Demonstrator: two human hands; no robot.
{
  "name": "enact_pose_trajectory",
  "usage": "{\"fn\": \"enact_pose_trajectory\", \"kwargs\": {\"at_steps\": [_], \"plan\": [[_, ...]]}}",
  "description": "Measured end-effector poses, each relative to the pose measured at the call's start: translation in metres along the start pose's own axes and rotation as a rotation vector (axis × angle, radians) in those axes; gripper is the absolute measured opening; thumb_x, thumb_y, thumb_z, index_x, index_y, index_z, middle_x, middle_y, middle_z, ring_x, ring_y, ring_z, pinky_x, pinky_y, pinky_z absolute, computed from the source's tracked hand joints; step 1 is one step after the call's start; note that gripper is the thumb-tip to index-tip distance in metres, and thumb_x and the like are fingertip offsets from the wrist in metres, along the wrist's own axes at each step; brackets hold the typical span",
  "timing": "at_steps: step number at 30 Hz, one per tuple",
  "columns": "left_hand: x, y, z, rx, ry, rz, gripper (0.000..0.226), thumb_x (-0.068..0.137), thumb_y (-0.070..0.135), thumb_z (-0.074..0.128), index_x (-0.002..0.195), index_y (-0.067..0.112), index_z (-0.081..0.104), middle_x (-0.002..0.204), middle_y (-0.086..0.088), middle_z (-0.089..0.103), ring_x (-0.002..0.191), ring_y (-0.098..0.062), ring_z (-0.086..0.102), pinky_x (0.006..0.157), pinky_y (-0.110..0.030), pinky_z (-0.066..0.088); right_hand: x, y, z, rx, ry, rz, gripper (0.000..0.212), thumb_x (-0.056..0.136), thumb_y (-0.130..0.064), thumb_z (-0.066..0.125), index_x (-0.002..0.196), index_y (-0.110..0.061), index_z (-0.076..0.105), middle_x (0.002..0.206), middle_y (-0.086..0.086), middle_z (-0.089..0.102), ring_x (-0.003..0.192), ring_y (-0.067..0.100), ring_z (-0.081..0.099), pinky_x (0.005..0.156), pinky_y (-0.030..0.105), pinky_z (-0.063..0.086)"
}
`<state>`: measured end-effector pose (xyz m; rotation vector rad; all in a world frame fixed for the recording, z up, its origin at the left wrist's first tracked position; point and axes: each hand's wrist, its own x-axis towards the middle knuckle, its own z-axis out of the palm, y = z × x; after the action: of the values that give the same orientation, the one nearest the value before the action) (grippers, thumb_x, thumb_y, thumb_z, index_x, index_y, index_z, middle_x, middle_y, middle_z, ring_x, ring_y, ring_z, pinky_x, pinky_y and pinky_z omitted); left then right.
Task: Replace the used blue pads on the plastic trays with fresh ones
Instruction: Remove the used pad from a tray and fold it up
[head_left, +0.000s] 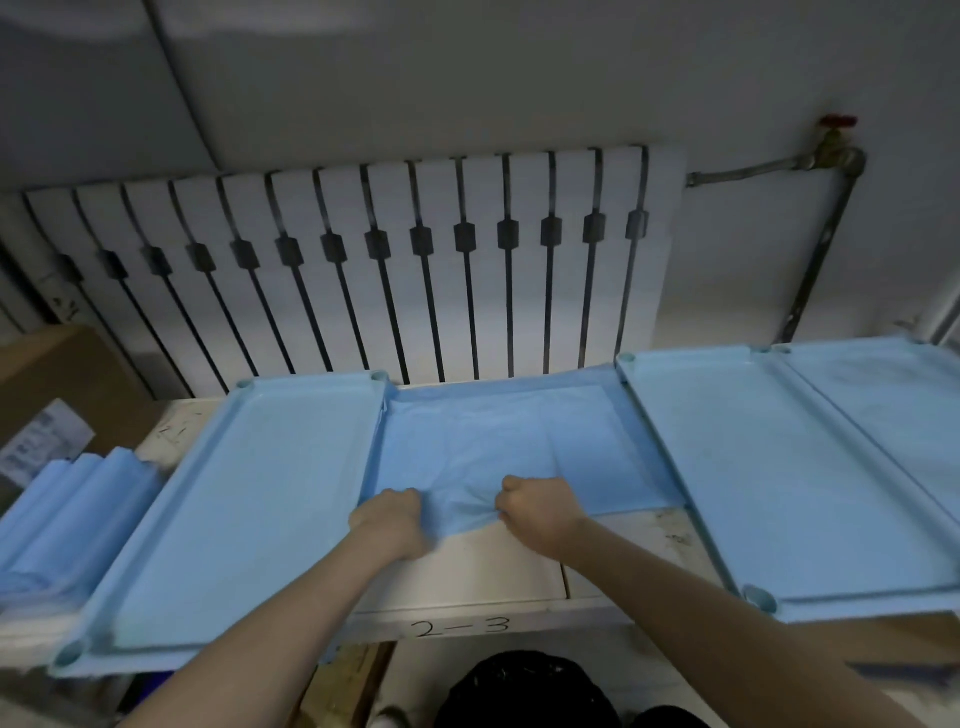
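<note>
**Both hands bunching the blue pad's near edge**

At the bottom centre of the frame sits a dark, rounded object (519, 691); I cannot tell what it is. Above it, the desk (493, 566) front edge is marked "2-3".

My left hand (387, 522) and right hand (540, 512) sit close together at mid-frame. The fingers of both are curled tight, each gripping the gathered near edge of the blue pad (493, 441).

The pad lies on the desk between two plastic trays, the left tray (249, 493) and the right tray (779, 467). A further tray (893, 405) overlaps at far right.

A stack of folded pads (67, 509) lies at the left edge. A white radiator (363, 260) stands behind.
</note>
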<state>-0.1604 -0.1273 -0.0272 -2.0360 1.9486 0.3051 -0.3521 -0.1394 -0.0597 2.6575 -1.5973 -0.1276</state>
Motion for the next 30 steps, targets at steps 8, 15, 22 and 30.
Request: {"fn": "enact_pose_trajectory", "kwargs": {"at_steps": [8, 15, 22, 30], "plan": [[0.0, -0.009, 0.002, -0.06, 0.229, -0.004, 0.039, 0.082, 0.026, 0.058, 0.118, 0.021, 0.046, 0.121, -0.004, 0.049, 0.116, -0.024, 0.047, 0.086, -0.032, 0.041, -0.004, -0.001, -0.026, 0.059, 0.248, 0.197, 0.033, 0.073, 0.005, 0.059, 0.101, -0.011, 0.054, 0.086, 0.008, 0.06, 0.062, 0.028, 0.063, 0.043, 0.024, 0.01], [-0.003, -0.008, -0.029, -0.365, 0.626, 0.158, 0.027, 0.076, 0.001, 0.047, 0.085, 0.02, 0.063, 0.084, -0.004, 0.066, 0.084, -0.03, 0.061, 0.062, -0.029, 0.041, -0.022, 0.028, -0.029, 0.14, 0.029, 0.369, 0.031, 0.089, -0.016, 0.048, 0.119, -0.01, 0.041, 0.104, 0.008, 0.053, 0.09, 0.029, 0.058, 0.068, 0.033, 0.043], [-0.016, 0.004, -0.048, -0.449, 0.099, 0.38, 0.02, 0.074, 0.011, 0.044, 0.058, 0.018, 0.035, 0.06, 0.001, 0.041, 0.064, -0.02, 0.039, 0.058, -0.029, 0.029, 0.002, 0.032, -0.03, 0.359, 0.067, 0.239, 0.028, 0.086, -0.001, 0.049, 0.114, 0.0, 0.053, 0.128, 0.017, 0.041, 0.113, 0.029, 0.049, 0.094, 0.029, 0.04], [-0.031, 0.027, -0.039, -0.535, -0.44, 0.301, 0.007, 0.09, 0.018, 0.054, 0.088, 0.025, 0.053, 0.08, 0.003, 0.04, 0.075, -0.012, 0.041, 0.06, -0.02, 0.034, -0.001, 0.047, -0.039, 0.453, 0.268, 0.037, 0.032, 0.08, 0.006, 0.054, 0.108, -0.008, 0.055, 0.138, 0.009, 0.039, 0.115, 0.028, 0.05, 0.091, 0.034, 0.044]]}}
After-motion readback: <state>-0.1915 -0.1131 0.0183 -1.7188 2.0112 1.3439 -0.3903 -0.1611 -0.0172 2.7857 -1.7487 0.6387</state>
